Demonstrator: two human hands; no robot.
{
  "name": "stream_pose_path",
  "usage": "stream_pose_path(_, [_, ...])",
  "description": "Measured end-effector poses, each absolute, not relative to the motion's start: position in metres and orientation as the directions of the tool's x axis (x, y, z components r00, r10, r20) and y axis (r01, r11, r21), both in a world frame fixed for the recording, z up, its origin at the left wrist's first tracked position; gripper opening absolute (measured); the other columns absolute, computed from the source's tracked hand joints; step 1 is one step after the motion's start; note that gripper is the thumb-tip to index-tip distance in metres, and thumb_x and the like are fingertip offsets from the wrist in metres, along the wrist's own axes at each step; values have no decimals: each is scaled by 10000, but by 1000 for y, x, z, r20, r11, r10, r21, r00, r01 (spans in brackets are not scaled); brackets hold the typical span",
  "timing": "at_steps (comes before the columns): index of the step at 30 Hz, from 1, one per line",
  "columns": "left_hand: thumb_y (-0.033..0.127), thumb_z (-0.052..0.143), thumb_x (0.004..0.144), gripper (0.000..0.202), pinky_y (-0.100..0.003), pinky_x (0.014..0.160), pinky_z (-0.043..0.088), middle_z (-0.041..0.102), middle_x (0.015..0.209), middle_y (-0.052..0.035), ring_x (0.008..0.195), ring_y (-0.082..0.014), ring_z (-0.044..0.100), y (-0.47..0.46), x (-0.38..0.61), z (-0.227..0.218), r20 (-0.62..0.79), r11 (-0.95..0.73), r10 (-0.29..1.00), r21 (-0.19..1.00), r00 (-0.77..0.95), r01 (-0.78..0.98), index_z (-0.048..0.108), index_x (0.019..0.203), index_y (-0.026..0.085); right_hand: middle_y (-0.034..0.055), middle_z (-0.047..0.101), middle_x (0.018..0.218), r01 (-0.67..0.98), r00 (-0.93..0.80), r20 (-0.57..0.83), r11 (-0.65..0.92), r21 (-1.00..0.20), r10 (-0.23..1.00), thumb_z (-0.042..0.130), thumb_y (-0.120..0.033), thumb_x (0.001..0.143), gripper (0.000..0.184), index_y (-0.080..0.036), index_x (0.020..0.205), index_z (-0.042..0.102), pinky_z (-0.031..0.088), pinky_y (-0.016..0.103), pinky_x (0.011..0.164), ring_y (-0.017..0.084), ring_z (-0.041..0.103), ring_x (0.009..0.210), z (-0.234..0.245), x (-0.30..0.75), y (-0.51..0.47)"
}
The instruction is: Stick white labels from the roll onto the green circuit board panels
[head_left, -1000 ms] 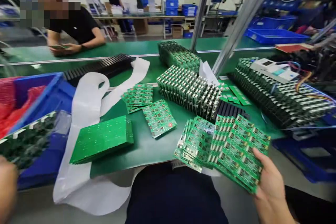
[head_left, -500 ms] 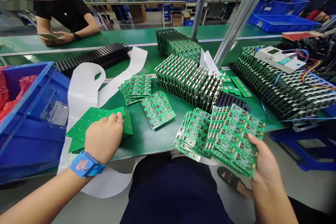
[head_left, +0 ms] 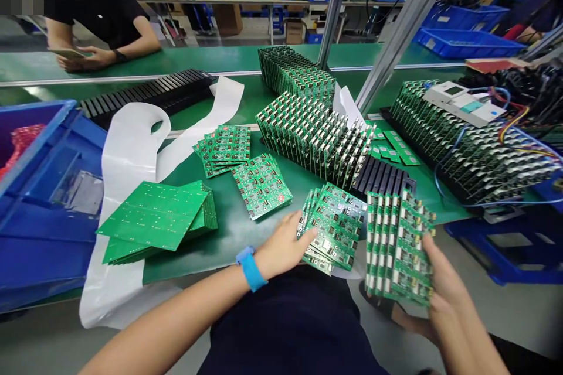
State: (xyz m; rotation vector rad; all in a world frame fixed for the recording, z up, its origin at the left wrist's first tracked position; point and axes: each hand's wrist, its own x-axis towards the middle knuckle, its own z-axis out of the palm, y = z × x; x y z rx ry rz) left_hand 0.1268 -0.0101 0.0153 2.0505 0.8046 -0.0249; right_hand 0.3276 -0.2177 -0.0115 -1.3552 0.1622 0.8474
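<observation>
My right hand [head_left: 446,281] grips a fanned bunch of green circuit boards [head_left: 402,252] by its right side, thumb in front, fingers hidden behind. The boards are tilted, held off the table's front edge. At the left edge of a second fanned pile of circuit boards [head_left: 336,225], my left hand [head_left: 292,243] has its thumb over the top board; its other fingers are partly hidden. On the left lies a stack of boards with plain undersides up [head_left: 152,214]. Two smaller groups, a fanned pile [head_left: 231,143] and another pile [head_left: 263,184], sit mid-table.
Upright boards fill black racks at the centre [head_left: 314,135], behind it [head_left: 297,73] and on the right [head_left: 475,146]. A blue bin [head_left: 39,205] stands left, beside a white paper strip [head_left: 127,152]. A metal post [head_left: 409,23] rises behind. Across the bench, a person [head_left: 105,23] holds a phone.
My left hand has left the plain-sided stack and moved right to the front pile of boards. My right hand has turned its boards more upright and shifted them right, away from that pile.
</observation>
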Motion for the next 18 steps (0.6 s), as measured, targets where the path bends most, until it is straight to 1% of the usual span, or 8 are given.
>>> stream_pose_path(3, [512,501,794,753,-440,1096,217,313,1426,-209,1337,-334,249,-5,144,6,-363,-255,605,755,709,604,328,1359,45,31,714,860,-694,672,-604,80,-716,428,699,-523,692,388,-241,955,651,567,488,723,290,673,725,-27,311,-203])
stream_pose_path(6, [521,658,658,870,-469,1086,210,360,1380,-233,1317,-376,264,-6,154,4,-389,-101,661,801,642,590,358,1324,48,53,705,927,-671,680,-550,108,-734,485,665,-536,724,403,-235,991,642,543,508,786,317,655,854,-34,299,-193])
stream_pose_path(8, [484,711,620,805,-476,1050,287,464,1302,-210,1253,-367,379,-10,161,3,-429,68,616,864,661,498,428,1259,86,60,706,918,-666,671,-535,101,-739,513,634,-542,748,406,-229,1007,641,532,520,803,325,646,886,-37,295,-189])
stream_pose_path(11, [353,731,637,551,-433,892,467,633,1081,-140,1014,-301,597,-18,172,1,-448,250,509,894,735,371,528,1097,129,52,708,907,-658,675,-525,100,-746,519,581,-556,782,420,-230,1041,628,514,521,833,314,636,924,-43,288,-184])
stream_pose_path(13, [263,738,623,506,-405,810,511,661,995,-119,910,-268,636,-21,173,3,-450,271,509,893,734,359,519,1059,126,48,706,918,-634,687,-506,90,-768,522,547,-565,800,423,-232,1049,623,502,521,850,304,631,940,-50,283,-182])
stream_pose_path(15, [210,733,613,539,-389,784,519,656,989,-116,891,-253,638,-19,166,12,-447,281,522,894,726,349,476,1079,122,51,706,898,-600,697,-485,58,-798,528,535,-567,805,406,-228,1006,635,494,531,852,304,636,925,-56,284,-187])
stream_pose_path(17, [215,722,624,553,-368,783,517,648,1006,-108,895,-241,634,-12,156,32,-400,200,520,916,755,348,447,1096,131,51,707,802,-511,755,-424,43,-859,501,569,-558,779,359,-229,897,651,496,552,825,317,651,853,-56,296,-199])
stream_pose_path(18, [234,717,633,552,-361,794,511,642,1023,-102,911,-239,629,-7,152,46,-352,92,515,929,782,358,444,1104,140,47,699,746,-421,807,-349,49,-906,477,598,-543,759,322,-235,838,650,500,559,805,322,656,809,-52,306,-208])
